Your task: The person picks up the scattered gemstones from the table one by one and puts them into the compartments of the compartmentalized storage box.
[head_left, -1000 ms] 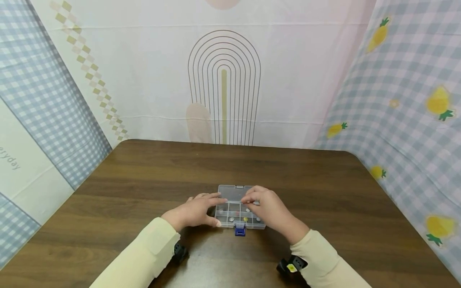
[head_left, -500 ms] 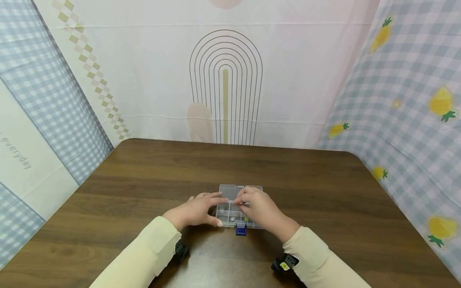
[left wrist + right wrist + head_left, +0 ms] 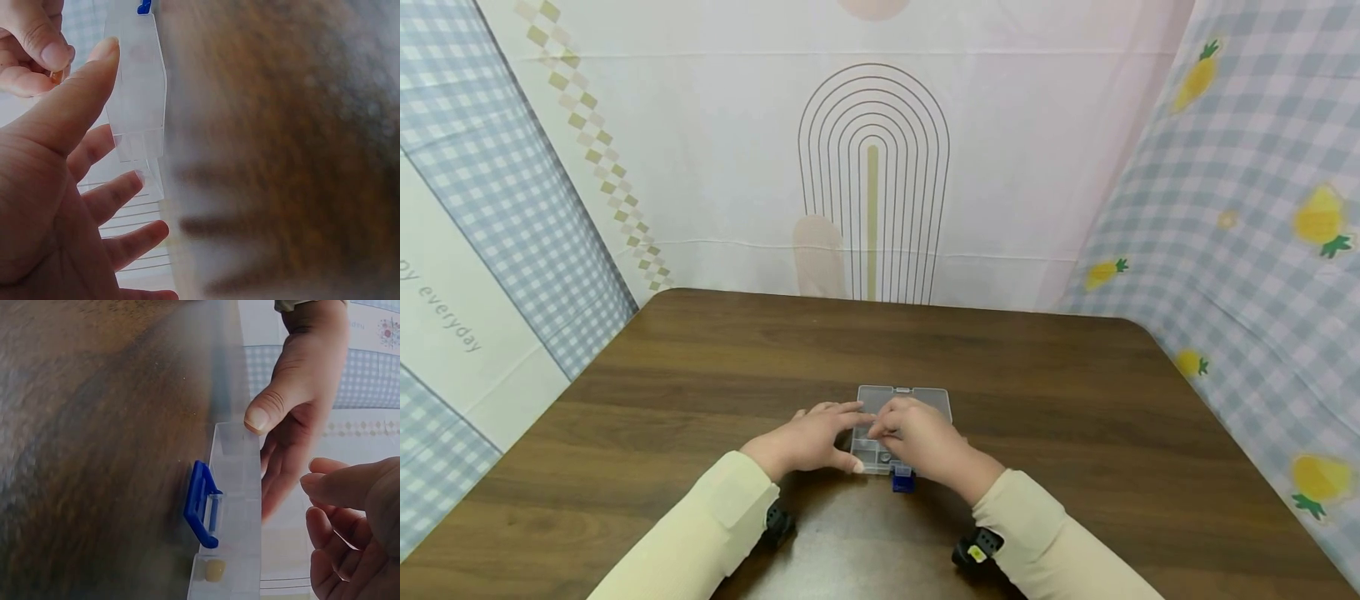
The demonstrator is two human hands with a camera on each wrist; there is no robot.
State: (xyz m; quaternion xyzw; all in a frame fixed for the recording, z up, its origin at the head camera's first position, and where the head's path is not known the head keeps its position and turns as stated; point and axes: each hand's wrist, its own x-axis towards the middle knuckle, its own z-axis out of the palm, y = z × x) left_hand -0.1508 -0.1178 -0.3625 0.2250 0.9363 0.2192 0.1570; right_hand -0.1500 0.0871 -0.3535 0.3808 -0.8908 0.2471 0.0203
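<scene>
A clear plastic compartment box (image 3: 865, 457) lies on the table with its lid (image 3: 934, 400) folded back and a blue latch (image 3: 903, 483) at the near side. My left hand (image 3: 808, 439) touches its left end, fingers spread, thumb (image 3: 103, 53) at the near corner. Over the left compartments is my right hand (image 3: 921, 437), its thumb and fingertips pinching a small orange piece (image 3: 57, 76), mostly hidden by the fingers. A small yellow piece (image 3: 215, 570) shows through the box wall, and a small whitish round piece (image 3: 885, 457) sits in a near compartment.
The brown wooden table (image 3: 760, 350) extends around the box. A pale patterned cloth (image 3: 722, 150) hangs behind it, and a checked cloth with pineapples (image 3: 1247, 275) hangs at the right. Both wrists wear black cameras (image 3: 976, 546).
My right hand has moved left across the box in a pinch, from the right compartments to the left ones. The left hand has stayed at the box's left end.
</scene>
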